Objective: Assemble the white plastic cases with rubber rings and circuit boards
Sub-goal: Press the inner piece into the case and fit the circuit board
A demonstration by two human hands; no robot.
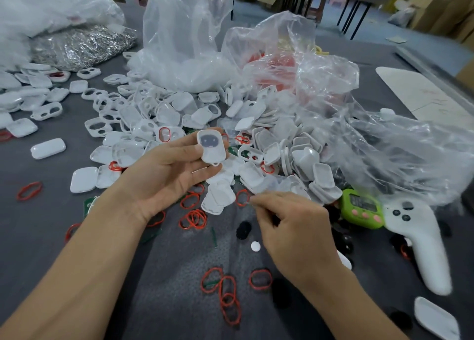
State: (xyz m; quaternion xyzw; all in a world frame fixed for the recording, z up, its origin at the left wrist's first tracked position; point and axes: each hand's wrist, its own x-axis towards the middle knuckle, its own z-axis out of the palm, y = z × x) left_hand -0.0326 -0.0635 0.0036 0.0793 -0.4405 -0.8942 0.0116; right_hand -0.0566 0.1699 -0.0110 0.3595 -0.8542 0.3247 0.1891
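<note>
Your left hand grips white case, dark grey insert showing, above case pile. Your right hand low over table, fingertips at red rubber ring; grip unclear.

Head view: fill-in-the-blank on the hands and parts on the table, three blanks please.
1. The hand holding the white plastic case with a dark oval face is the person's ____ one.
2. The loose rubber rings on the grey table are ____.
3. The small plastic timer beside the white handheld controller is ____.
Missing words: left; red; green.
</note>
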